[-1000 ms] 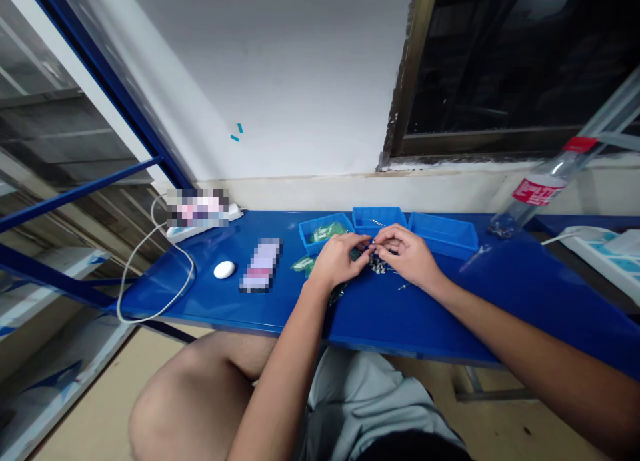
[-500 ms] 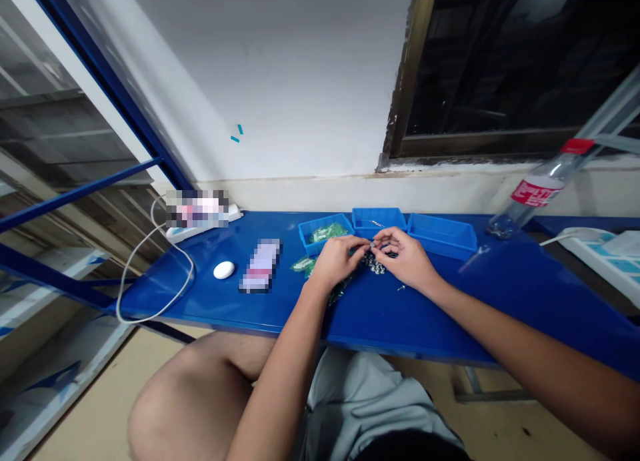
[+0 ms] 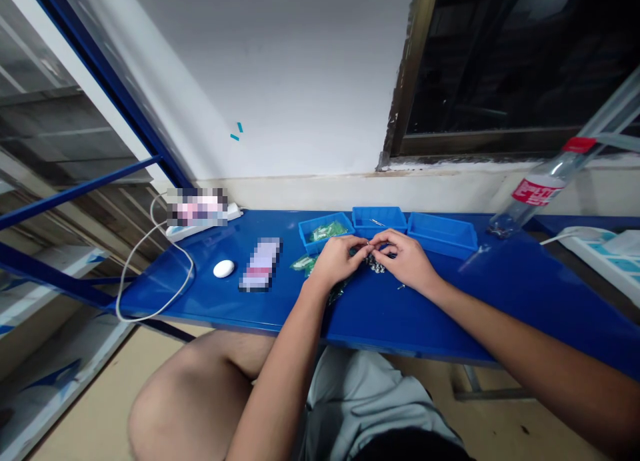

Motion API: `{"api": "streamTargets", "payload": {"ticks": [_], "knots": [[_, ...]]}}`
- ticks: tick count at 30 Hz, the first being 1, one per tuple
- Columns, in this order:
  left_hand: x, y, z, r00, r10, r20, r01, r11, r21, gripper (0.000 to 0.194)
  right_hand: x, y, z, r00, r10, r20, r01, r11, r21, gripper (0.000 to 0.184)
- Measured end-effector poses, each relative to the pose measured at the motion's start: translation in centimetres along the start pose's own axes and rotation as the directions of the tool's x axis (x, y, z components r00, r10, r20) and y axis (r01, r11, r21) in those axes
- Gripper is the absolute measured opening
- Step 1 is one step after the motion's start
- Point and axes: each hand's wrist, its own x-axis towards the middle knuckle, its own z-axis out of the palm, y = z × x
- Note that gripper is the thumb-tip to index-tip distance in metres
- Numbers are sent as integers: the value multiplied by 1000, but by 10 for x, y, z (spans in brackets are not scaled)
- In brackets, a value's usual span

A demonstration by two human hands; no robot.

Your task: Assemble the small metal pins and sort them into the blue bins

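Observation:
My left hand and my right hand meet fingertip to fingertip over the blue table, just in front of the blue trays. Both hands are closed in a pinch on a small dark part between them; it is too small to name. Under the fingers lies a little heap of small dark and silvery parts. Green circuit boards lie beside my left hand, and more fill the left blue tray.
A middle blue tray and a right blue tray stand by the wall. A clear bottle leans at the right. A white oval object, a blurred flat item and a white cable lie at the left.
Both hands have stayed together at the same spot, with only slight finger movement. The view has shifted a little.

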Motion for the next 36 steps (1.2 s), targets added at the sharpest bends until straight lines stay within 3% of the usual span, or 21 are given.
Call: {"api": "streamTargets", "payload": {"ticks": [7,14,24,29,36], "knots": [[1,-6,3,998,-54,-18,54,998,28,19,-1,0,1,997,76,-33,-74,996,60,25],[1,-10,4,998,-26,-60,26,1000,-5,13,-1,4,3,994,108,-23,-105,990,88,28],[1,-7,5,995,-50,-89,37,989,-142,14,-1,7,4,997,81,8,-81,996,48,24],[1,-1,2,996,-49,-79,38,990,-135,10,0,3,3,1000,24,5,-24,999,-26,20],[-2,7,-2,998,-51,-27,50,998,-30,30,0,-2,-2,1000,17,-21,-17,1000,1,15]]}}
